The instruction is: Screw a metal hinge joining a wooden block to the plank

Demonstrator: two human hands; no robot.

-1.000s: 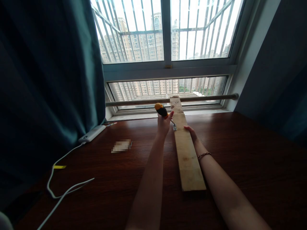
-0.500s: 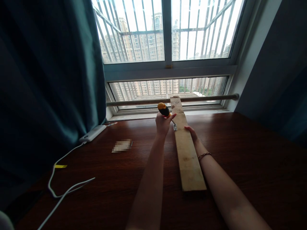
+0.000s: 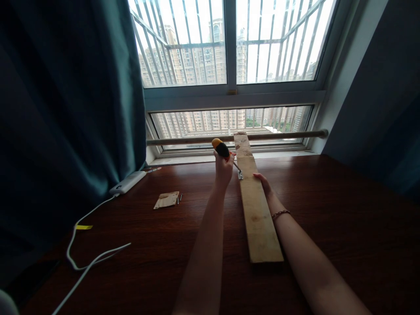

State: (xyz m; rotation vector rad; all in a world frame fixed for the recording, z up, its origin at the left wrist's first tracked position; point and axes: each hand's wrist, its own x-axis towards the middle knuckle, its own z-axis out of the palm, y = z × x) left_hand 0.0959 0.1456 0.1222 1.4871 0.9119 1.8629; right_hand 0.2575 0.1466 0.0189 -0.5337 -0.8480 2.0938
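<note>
My left hand (image 3: 224,168) is wrapped round the yellow and black handle of a screwdriver (image 3: 222,149). The shaft slants down to the right, its tip at a small metal fitting (image 3: 240,175) on the left edge of a long wooden board (image 3: 259,214). Whether the fitting is a hinge or a bracket I cannot tell. My right hand (image 3: 265,183) grips the board's right edge, thumb on the top face and the other fingers hidden. The board lies lengthwise away from me, its far end near the window rail.
To the left lie a thin piece of wood (image 3: 166,200) and a couple of screws (image 3: 180,198) on the dark brown surface (image 3: 147,271). Farther left are a white power strip (image 3: 127,183), its cable (image 3: 70,249), a yellow strip (image 3: 84,227) and a blue curtain (image 3: 108,87). A rail (image 3: 190,141) crosses the window.
The screwdriver handle has tipped slightly left, and my left hand's thumb, stretched toward the board before, is now drawn in round the handle. My right hand and the board keep their places.
</note>
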